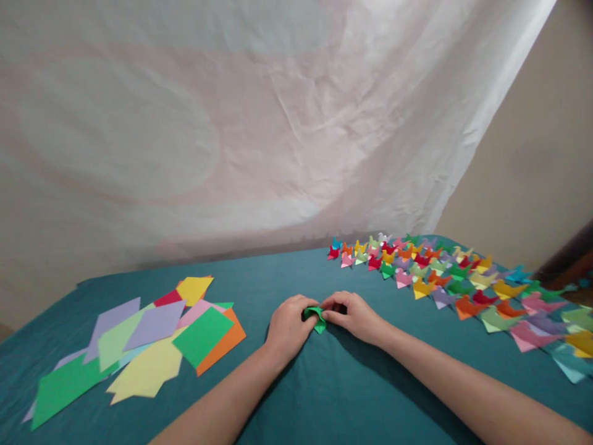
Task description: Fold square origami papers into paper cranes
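Note:
A small folded green paper figure [317, 320] is held just above the teal cloth, in the middle of the view. My left hand [291, 326] pinches its left side between thumb and fingers. From the right, the thumb and fingertips of my right hand [353, 314] close on its other edge. The piece has a pointed lower tip and a curved fold on top. Parts of it are hidden behind the fingers.
Loose coloured paper sheets [204, 337] overlap on the left of the teal tablecloth [278, 278]. Rows of folded paper birds [424, 287] stand at the right. Behind the table hangs a pale curtain [278, 123]. A dark brown object [572, 256] is at the right edge.

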`<state>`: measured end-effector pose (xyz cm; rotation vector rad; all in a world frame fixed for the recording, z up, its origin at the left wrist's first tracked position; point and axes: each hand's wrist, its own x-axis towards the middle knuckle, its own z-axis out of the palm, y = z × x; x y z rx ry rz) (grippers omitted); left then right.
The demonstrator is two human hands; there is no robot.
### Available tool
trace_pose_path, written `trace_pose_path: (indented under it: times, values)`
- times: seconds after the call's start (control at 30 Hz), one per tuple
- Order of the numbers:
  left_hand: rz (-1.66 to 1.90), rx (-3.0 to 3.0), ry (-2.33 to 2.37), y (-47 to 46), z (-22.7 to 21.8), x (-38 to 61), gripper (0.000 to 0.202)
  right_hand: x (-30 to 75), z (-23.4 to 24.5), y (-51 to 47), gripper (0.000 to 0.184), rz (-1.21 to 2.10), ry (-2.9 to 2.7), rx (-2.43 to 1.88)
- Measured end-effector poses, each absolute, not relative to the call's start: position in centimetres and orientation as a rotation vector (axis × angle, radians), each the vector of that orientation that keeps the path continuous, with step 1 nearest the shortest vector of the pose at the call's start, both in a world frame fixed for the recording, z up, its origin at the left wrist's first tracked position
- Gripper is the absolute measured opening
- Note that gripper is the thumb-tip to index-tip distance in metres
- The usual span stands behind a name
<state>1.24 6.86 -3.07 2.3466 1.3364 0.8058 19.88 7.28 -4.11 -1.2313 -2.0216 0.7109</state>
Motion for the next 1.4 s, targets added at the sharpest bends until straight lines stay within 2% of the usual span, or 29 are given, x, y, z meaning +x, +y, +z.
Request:
trace_pose_path:
  times: [0.5, 0.67, 0.87, 1.4]
  values:
    - [0.811, 2.394, 1.305, 6.32, -2.78, 1.21, 0.033, 19.66, -4.34, 7.22, 0.015, 0.649, -2.003, -1.262]
    - [0.815, 2.357, 1.317, 6.16, -2.27, 1.30, 0.025, 19.67, -4.21, 7.14, 0.013, 0.619, -2.008, -1.274]
    - [0.808, 2.304, 1.258, 6.51, -2.30, 1.07, 0.022, 19.61, -4.13, 7.09, 0.017, 0.617, -2.010, -1.273]
    - [0.833, 2.287, 1.151, 6.83, -2.54, 0.88, 0.021, 19.65, -4.24, 7.13, 0.012, 0.575, -2.013, -1.271]
